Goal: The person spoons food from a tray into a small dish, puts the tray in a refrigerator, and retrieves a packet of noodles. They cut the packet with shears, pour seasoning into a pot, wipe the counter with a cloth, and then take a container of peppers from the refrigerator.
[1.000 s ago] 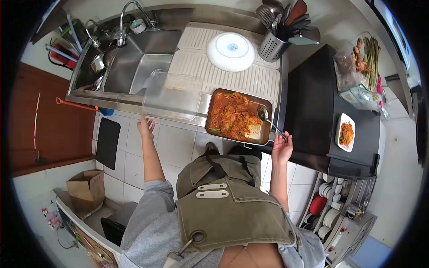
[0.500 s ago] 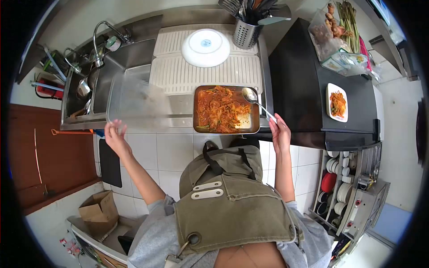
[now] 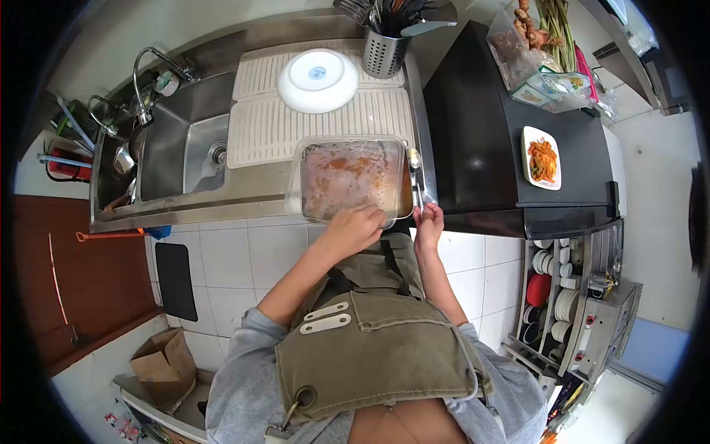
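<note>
A metal tray of red-orange stir-fried food (image 3: 403, 194) sits on the steel counter's front edge. A clear plastic lid (image 3: 344, 177) lies over it, and the food shows blurred through it. My left hand (image 3: 357, 228) grips the lid's near edge. My right hand (image 3: 428, 225) holds the handle of a metal spoon (image 3: 414, 172), which lies along the tray's right side, outside the lid.
A white plate (image 3: 318, 80) rests upside down on the ribbed drainboard (image 3: 259, 133). A utensil holder (image 3: 383, 52) stands behind it. The sink (image 3: 185, 148) is at left. A black counter (image 3: 481, 148) at right carries a plate of food (image 3: 542, 157) and bagged vegetables (image 3: 536, 44).
My left hand carried the clear lid from the left, above the sink side, onto the tray. My right hand drew the spoon out of the food to the tray's right edge.
</note>
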`<state>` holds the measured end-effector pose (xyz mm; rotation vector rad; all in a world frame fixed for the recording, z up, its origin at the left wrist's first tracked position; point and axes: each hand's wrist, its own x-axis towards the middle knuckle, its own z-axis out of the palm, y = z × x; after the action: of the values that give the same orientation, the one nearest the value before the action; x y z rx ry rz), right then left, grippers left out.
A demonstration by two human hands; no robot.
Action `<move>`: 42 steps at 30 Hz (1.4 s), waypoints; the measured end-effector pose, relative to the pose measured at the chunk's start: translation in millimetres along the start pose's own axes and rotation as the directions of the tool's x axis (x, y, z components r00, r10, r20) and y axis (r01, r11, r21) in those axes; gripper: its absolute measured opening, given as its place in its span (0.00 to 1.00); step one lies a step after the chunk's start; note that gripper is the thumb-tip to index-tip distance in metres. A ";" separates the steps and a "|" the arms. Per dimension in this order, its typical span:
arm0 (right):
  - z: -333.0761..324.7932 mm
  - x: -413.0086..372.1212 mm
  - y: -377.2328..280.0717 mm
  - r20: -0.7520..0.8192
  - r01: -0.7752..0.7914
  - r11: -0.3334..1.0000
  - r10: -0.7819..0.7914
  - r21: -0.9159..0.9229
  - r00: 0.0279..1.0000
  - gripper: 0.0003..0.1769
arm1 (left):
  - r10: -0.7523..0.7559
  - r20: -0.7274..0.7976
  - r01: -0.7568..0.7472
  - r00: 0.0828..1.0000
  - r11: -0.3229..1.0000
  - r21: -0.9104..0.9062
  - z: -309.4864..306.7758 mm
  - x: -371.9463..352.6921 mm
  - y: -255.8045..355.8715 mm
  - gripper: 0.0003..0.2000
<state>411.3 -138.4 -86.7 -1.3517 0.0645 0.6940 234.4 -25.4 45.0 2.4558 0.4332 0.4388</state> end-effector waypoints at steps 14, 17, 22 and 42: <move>-13.2 4.4 -0.5 0.067 0.264 0.799 -0.272 -0.540 0.960 0.11 | 0.026 -0.031 -0.028 0.999 0.998 -0.060 74.6 36.3 -17.8 0.09; -1.9 -5.5 -24.7 0.134 0.357 0.637 -0.371 -0.683 0.919 0.11 | -0.013 -0.049 0.010 0.999 0.998 -0.066 83.2 34.3 -16.8 0.08; 15.3 -0.1 -25.3 0.298 0.373 0.691 -0.233 -0.619 0.926 0.10 | -0.029 -0.018 0.025 0.999 0.984 -0.179 80.4 31.7 -28.5 0.08; 25.6 -100.3 -217.6 0.280 0.523 -0.130 -0.935 -0.842 0.219 0.12 | -0.958 -0.057 0.577 0.280 0.215 -0.788 51.5 -94.2 -86.7 0.21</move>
<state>429.2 -168.6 151.7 -2.1045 -0.8606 -0.9068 153.6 -22.5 -66.9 1.0274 1.4955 0.6548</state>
